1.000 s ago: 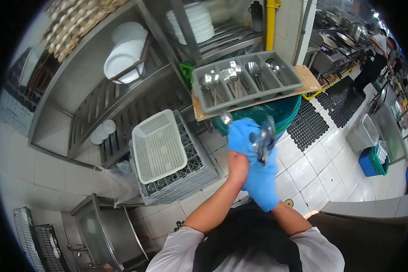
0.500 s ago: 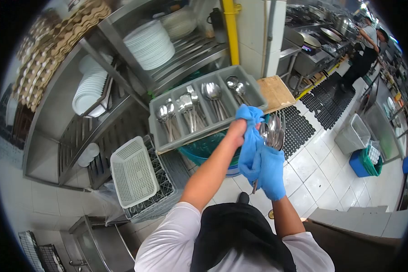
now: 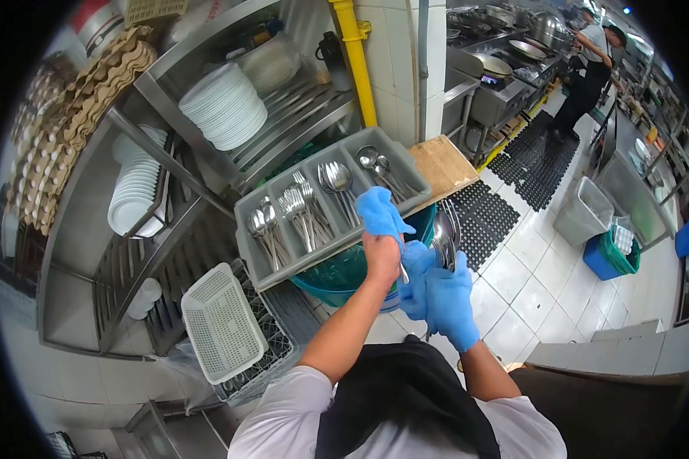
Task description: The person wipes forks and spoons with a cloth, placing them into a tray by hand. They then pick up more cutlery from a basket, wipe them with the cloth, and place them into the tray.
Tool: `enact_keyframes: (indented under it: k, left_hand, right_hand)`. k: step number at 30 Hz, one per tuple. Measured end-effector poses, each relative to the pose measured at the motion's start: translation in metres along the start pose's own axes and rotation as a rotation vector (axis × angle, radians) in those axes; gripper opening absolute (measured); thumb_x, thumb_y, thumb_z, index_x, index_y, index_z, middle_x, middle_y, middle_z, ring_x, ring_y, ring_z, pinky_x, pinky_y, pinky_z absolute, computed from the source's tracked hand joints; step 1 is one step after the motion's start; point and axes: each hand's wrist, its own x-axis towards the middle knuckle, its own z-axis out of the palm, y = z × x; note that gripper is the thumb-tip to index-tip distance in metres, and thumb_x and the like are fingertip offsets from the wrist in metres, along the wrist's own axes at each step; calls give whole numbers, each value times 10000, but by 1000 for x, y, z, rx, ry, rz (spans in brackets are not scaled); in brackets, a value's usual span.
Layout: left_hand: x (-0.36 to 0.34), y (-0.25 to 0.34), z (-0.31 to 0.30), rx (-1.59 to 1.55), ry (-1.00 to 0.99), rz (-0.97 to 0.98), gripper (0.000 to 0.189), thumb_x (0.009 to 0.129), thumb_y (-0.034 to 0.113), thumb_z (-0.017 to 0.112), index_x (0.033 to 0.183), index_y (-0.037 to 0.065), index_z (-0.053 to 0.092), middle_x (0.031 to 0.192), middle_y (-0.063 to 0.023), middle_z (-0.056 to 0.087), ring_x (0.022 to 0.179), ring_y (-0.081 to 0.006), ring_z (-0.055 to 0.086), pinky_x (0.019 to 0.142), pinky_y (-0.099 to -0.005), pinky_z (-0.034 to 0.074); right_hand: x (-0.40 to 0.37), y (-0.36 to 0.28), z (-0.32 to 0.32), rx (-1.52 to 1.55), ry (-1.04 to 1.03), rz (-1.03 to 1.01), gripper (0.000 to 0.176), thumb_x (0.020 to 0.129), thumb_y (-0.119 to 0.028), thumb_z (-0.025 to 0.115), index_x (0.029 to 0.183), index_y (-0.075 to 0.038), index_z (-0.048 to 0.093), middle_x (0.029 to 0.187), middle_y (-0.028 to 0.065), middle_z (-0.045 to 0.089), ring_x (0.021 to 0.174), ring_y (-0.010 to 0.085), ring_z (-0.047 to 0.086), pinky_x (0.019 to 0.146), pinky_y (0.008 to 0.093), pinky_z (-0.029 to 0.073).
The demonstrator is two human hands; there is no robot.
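Note:
My left hand (image 3: 383, 256), bare, is closed around a blue cloth (image 3: 381, 210). A thin metal handle (image 3: 403, 273) sticks out below this hand; the cloth hides the other end of that utensil. Beside it, my right hand (image 3: 448, 302) in a blue glove grips a bunch of spoons (image 3: 442, 237) with their bowls up. Part of the cloth hangs between both hands. Just beyond my hands lies a grey cutlery tray (image 3: 272, 271) with compartments. Spoons (image 3: 264, 222), forks (image 3: 302, 206), more spoons (image 3: 335, 177) and larger serving spoons (image 3: 371, 159) lie in them.
Under the tray stands a green-lined bin (image 3: 333, 279), with a wooden board (image 3: 442, 168) at its right. A white basket (image 3: 222, 321) rests on a crate at left. Plates (image 3: 222, 107) fill metal shelves. Another person (image 3: 586, 73) stands by the stoves at far right.
My left hand has moved left and down, away from the right hand, with the cloth. A handle now shows below it. The view has shifted slightly.

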Motion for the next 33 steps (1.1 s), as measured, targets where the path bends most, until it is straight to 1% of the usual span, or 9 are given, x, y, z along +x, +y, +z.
enact_keyframes:
  k: [7, 8, 10, 18, 24, 28, 30, 32, 33]
  left_hand:
    - [-19, 4, -9, -14, 6, 10, 227, 985, 213, 497, 866, 44, 590, 779, -56, 611, 662, -128, 568, 585, -259, 456]
    - [-18, 5, -18, 122, -13, 42, 227, 986, 217, 489, 892, 44, 600, 807, -67, 625, 685, -135, 584, 612, -255, 474]
    - [-21, 7, -32, 214, -25, -84, 231, 998, 237, 452, 969, 63, 601, 880, -78, 639, 779, -151, 609, 717, -265, 496]
    - [-52, -1, -51, 32, -364, -430, 298, 999, 206, 431, 1216, 50, 563, 1171, -72, 617, 1038, -195, 599, 943, -348, 464]
    - [-39, 25, -14, 340, -148, -481, 245, 971, 192, 478, 1101, 36, 615, 1123, -99, 632, 983, -185, 612, 874, -340, 488]
    - [57, -22, -32, -314, -529, -644, 226, 958, 220, 513, 1063, 62, 638, 1069, -89, 654, 912, -180, 632, 820, -340, 512]
    - [48, -5, -14, -477, -730, -669, 217, 949, 223, 528, 1040, 66, 648, 1042, -80, 665, 883, -176, 640, 796, -337, 520]
    - [-13, 29, -9, -299, -588, -755, 192, 942, 186, 532, 1012, 58, 656, 996, -62, 676, 842, -159, 645, 770, -325, 528]
    - [-21, 21, -17, -295, -580, -767, 192, 942, 186, 532, 1012, 58, 656, 996, -62, 676, 842, -159, 645, 770, -325, 528]
  right_hand:
    - [-11, 28, 6, -1644, -333, -752, 163, 734, -111, 678, 812, -49, 548, 775, 116, 611, 707, 186, 604, 632, 332, 504]
    - [-10, 41, 14, -1645, -332, -751, 163, 734, -111, 678, 812, -49, 548, 775, 116, 611, 707, 186, 604, 632, 332, 504]
    - [-9, 69, 27, -113, -86, -310, 71, 760, -79, 657, 770, -57, 590, 800, 122, 611, 724, 183, 610, 738, 312, 491]
    - [-9, 48, 38, -788, 210, -711, 154, 825, -31, 578, 970, 7, 608, 913, 128, 609, 815, 211, 579, 739, 341, 484]
    - [-1, 43, 12, -305, 29, -324, 46, 841, -51, 595, 833, -7, 586, 742, 59, 591, 649, 122, 549, 580, 268, 454]
    - [-20, 19, 28, 134, -76, -55, 124, 867, -79, 583, 747, -50, 575, 665, -4, 562, 602, 78, 542, 517, 262, 460]
    - [3, 22, 3, -267, -166, -219, 138, 870, -100, 586, 739, -57, 589, 667, 4, 560, 608, 111, 578, 509, 287, 477]
    - [32, 43, -15, -1420, 30, -1225, 187, 876, -125, 590, 705, -58, 563, 673, 23, 553, 597, 143, 579, 518, 283, 479]
    - [55, 74, -27, -932, -60, -854, 235, 884, -192, 592, 701, -62, 523, 675, 33, 540, 598, 157, 559, 526, 296, 469]
